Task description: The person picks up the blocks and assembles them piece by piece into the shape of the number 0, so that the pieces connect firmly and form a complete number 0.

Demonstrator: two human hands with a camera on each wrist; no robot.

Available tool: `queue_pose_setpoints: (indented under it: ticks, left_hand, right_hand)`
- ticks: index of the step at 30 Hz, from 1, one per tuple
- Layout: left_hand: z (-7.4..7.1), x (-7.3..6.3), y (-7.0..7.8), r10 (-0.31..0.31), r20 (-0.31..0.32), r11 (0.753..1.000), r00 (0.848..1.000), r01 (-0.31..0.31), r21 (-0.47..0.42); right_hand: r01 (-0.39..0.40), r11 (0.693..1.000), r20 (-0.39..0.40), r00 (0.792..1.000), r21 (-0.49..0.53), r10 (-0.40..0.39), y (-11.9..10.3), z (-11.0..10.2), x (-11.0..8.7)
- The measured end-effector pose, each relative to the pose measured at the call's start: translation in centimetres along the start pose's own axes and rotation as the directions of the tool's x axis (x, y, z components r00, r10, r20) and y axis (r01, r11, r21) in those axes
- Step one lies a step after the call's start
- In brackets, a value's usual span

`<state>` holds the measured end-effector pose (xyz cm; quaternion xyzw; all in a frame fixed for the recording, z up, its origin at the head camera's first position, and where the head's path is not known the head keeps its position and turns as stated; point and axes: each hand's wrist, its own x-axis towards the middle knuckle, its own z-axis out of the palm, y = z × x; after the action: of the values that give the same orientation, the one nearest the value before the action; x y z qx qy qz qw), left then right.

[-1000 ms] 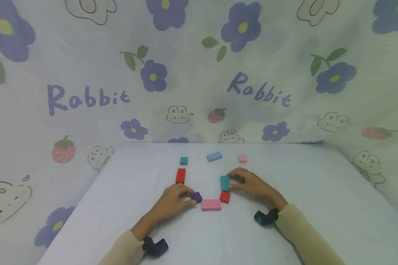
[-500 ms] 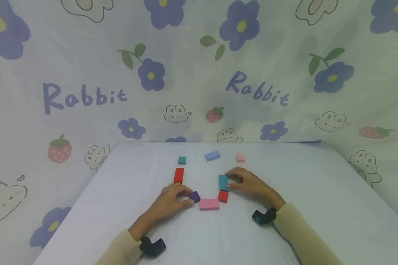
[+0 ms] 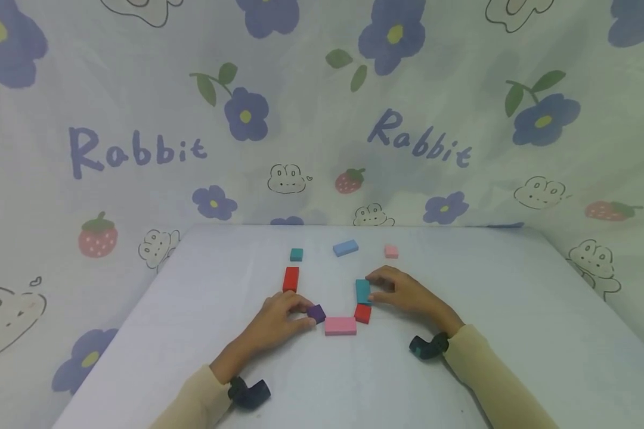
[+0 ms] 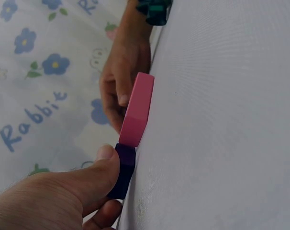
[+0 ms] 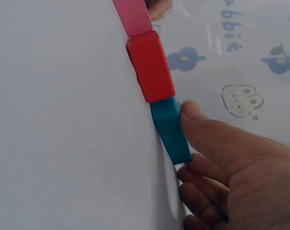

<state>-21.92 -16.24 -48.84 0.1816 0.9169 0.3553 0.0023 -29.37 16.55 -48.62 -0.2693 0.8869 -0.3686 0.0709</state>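
- The left grip [image 3: 280,322] pinches the purple block [image 3: 316,314] between thumb and forefinger, low on the white worktop [image 3: 322,387].
- The right grip [image 3: 405,293] holds the teal block [image 3: 362,292] by thumb and forefinger, coming at it from 3 o'clock.
- Taking the far edge as 12 o'clock, the pink block [image 3: 340,326] touches the purple one at its 4 o'clock.
- The small red block [image 3: 362,313] meets the teal block's 6 o'clock end and touches the pink one toward 8 o'clock.
- The long red block [image 3: 291,279] lies at 11 o'clock from the purple one, just beyond the left knuckles.
- Farther off, a green block [image 3: 296,255] sits apart at the long red block's 12 o'clock.
- From the teal block, a light blue block [image 3: 346,248] lies toward 11 o'clock, a pale pink block [image 3: 390,251] toward 1 o'clock.
- A flowered cloth [image 3: 311,125] hangs at 12 o'clock.
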Motion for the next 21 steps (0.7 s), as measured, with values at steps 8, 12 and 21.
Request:
queue_pose_setpoints:
  ticks: [8, 12, 21]
  left_hand:
    - [0.05, -0.18, 0.07, -0.037, -0.001, 0.999, 0.999, 0.037, -0.008]
    - [0.12, -0.28, 0.05, -0.056, 0.001, 0.998, 0.998, 0.056, -0.010]
    - [0.02, -0.02, 0.20, -0.029, 0.004, 1.000, 1.000, 0.029, -0.004]
  right_hand:
    - [0.017, 1.000, 0.012, 1.000, 0.003, -0.017, 0.22, 0.12, 0.21]
    - [0.009, 1.000, 0.016, 1.000, 0.008, -0.010, 0.04, 0.20, 0.20]
    - [-0.023, 1.000, 0.008, 1.000, 0.000, 0.023, 0.09, 0.09, 0.19]
